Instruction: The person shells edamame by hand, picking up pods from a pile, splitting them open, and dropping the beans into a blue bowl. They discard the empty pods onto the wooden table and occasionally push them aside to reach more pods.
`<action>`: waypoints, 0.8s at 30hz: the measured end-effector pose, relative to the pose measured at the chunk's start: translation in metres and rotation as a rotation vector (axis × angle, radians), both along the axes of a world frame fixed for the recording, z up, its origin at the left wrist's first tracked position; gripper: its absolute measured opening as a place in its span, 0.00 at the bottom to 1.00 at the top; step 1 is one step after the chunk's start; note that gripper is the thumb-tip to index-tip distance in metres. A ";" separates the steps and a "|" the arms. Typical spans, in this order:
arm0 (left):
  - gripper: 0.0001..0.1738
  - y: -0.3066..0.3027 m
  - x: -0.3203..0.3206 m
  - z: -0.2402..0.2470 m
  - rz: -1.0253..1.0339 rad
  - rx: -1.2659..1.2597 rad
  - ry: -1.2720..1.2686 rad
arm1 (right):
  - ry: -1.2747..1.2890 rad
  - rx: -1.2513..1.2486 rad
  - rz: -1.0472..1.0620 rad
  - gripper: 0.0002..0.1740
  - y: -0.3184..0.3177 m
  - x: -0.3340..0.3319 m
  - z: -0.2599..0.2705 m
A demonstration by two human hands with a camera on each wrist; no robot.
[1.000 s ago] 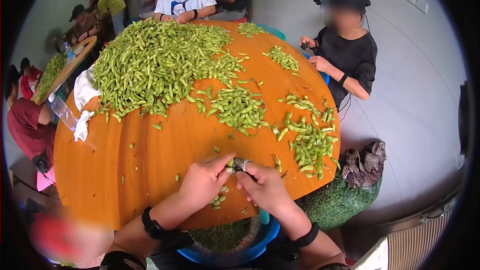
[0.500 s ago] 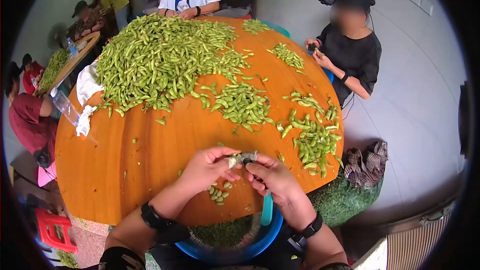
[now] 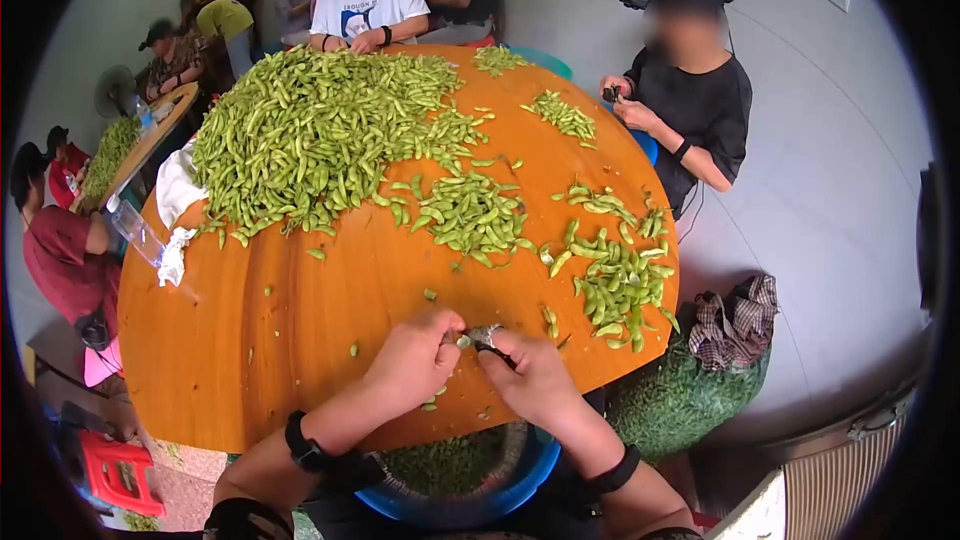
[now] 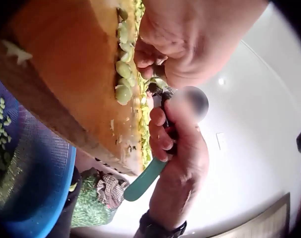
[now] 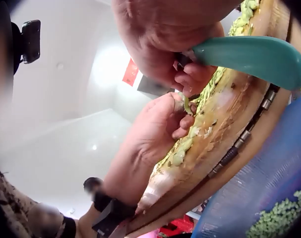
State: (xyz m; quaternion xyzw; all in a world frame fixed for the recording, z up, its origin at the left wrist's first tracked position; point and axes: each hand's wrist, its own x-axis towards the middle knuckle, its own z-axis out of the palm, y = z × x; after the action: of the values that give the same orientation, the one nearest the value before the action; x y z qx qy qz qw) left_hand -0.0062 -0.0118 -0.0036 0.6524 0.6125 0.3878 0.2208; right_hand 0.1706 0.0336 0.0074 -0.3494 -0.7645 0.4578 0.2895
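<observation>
Apparently mid-shelling: left hand (image 3: 410, 361) pinches a green pod (image 5: 187, 104); right hand (image 3: 532, 374) grips a teal-handled tool (image 5: 249, 57). Next move likely calls for steadying the pod while the tool opens it.

My left hand (image 3: 408, 365) and right hand (image 3: 540, 380), close together before me.
The right hand's fingers (image 4: 163, 139) curl round in a grip, the left's pinch; my left forearm (image 3: 345, 422) and right forearm (image 3: 592, 440) slant inward from below.
</observation>
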 end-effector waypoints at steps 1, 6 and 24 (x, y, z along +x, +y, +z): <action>0.13 -0.001 0.001 0.001 -0.004 -0.021 0.012 | 0.025 -0.007 0.003 0.05 0.000 0.001 -0.003; 0.13 -0.003 -0.009 0.011 -0.107 0.026 0.328 | 0.097 0.100 -0.070 0.04 0.011 0.012 0.001; 0.12 0.104 -0.013 0.011 -0.099 0.190 0.600 | -0.089 0.199 -0.175 0.04 0.044 0.048 0.014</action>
State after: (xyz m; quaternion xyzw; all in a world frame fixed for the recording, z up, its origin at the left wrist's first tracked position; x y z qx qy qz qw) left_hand -0.0192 0.0927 0.0073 0.7845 0.5788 0.2222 -0.0132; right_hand 0.2187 0.0780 0.0214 -0.4042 -0.7849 0.3369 0.3273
